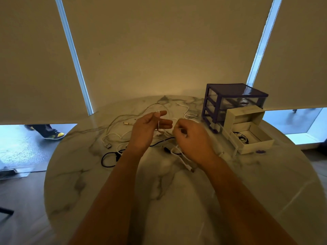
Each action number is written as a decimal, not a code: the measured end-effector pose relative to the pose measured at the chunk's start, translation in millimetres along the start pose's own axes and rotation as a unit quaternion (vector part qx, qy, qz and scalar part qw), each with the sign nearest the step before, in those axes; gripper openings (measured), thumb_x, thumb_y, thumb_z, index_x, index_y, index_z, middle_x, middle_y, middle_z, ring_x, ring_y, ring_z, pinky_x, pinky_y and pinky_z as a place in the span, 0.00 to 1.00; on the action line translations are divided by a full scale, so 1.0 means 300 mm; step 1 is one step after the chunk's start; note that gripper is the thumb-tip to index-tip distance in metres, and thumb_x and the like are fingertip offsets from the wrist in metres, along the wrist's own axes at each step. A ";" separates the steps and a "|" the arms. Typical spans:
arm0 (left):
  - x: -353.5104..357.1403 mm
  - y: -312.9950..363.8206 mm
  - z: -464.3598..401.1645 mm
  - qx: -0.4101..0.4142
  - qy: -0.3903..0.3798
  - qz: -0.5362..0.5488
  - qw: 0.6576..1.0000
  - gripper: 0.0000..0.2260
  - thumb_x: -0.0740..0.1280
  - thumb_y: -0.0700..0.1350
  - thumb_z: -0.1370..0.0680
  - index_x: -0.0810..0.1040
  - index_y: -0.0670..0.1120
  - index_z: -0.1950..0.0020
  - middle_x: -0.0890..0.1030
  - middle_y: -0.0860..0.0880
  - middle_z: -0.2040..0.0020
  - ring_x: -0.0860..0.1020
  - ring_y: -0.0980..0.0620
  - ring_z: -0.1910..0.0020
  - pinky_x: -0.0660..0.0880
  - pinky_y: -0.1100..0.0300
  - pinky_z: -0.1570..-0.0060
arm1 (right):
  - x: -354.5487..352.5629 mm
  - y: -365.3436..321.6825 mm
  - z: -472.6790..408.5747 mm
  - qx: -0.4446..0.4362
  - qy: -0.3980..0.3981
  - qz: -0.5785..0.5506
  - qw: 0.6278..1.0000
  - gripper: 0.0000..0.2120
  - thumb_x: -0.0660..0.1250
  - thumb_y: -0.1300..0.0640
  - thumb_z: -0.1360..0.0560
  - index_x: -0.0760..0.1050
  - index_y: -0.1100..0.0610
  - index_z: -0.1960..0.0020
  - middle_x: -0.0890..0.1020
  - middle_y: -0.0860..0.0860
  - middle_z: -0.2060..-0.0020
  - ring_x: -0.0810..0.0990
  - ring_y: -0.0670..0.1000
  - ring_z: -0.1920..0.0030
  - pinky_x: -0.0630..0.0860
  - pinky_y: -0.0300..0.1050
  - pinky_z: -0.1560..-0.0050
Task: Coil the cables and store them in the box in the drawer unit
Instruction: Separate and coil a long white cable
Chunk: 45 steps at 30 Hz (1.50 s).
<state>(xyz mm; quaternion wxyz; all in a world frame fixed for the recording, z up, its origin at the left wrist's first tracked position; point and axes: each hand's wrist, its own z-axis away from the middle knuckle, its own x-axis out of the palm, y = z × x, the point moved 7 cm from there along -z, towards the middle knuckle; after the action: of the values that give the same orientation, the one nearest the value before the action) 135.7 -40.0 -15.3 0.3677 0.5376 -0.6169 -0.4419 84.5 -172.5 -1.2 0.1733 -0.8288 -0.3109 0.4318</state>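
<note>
A thin white cable runs between my two hands above the round marble table. My left hand pinches its end between thumb and forefinger, the other fingers straight. My right hand is curled round the same cable, which trails down to a white plug. Other white cables and a black cable lie loose on the table. The purple drawer unit stands at the back right. Its bottom drawer is pulled out with an open white box in it holding a coiled cable.
The table's edge curves round left and right, with dark floor below. Roller blinds cover the windows behind. A person's yellow and black shoe shows outside at the left. A small purple piece lies by the box.
</note>
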 end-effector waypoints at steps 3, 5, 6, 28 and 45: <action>0.020 0.003 0.008 0.010 -0.016 -0.054 0.998 0.12 0.58 0.46 0.17 0.81 0.50 0.47 0.86 0.49 0.60 0.84 0.54 0.57 0.75 0.61 0.49 | -0.018 0.005 -0.021 -0.014 0.029 -0.024 0.999 0.08 0.56 0.54 0.22 0.71 0.52 0.57 0.74 0.46 0.61 0.73 0.47 0.58 0.71 0.50 0.52; 0.038 0.003 0.012 0.011 -0.031 -0.082 0.996 0.13 0.58 0.45 0.17 0.82 0.52 0.52 0.84 0.51 0.64 0.83 0.54 0.60 0.76 0.60 0.52 | -0.011 0.012 -0.036 -0.022 0.041 -0.013 0.999 0.07 0.57 0.55 0.20 0.73 0.52 0.53 0.74 0.47 0.55 0.74 0.49 0.53 0.72 0.55 0.46; 0.045 0.002 0.013 0.012 -0.043 -0.088 0.995 0.14 0.57 0.44 0.17 0.82 0.52 0.53 0.84 0.50 0.66 0.82 0.52 0.61 0.76 0.58 0.51 | -0.005 0.019 -0.042 -0.023 0.045 -0.007 0.999 0.07 0.58 0.54 0.20 0.74 0.53 0.51 0.73 0.48 0.53 0.74 0.49 0.51 0.72 0.56 0.45; -0.049 -0.001 -0.085 -0.079 0.053 0.144 0.985 0.16 0.53 0.45 0.15 0.71 0.44 0.61 0.66 0.55 0.78 0.70 0.58 0.78 0.72 0.55 0.46 | 0.009 0.246 -0.154 0.203 -0.012 -0.042 0.978 0.10 0.60 0.60 0.20 0.80 0.58 0.47 0.84 0.54 0.55 0.81 0.51 0.56 0.77 0.48 0.52; -0.082 0.085 -0.105 0.045 0.103 -0.142 0.983 0.16 0.50 0.51 0.16 0.72 0.48 0.56 0.74 0.51 0.67 0.73 0.55 0.68 0.70 0.63 0.61 | -0.164 0.054 -0.339 0.141 0.096 -0.202 0.964 0.12 0.59 0.64 0.20 0.79 0.58 0.41 0.78 0.51 0.65 0.78 0.52 0.63 0.80 0.45 0.60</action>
<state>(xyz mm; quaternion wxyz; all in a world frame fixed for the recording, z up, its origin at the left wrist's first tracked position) 160.1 -19.5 20.1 0.3384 0.6785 -0.5122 -0.4033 152.7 -219.3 77.4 0.4014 -0.7534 -0.3899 0.3451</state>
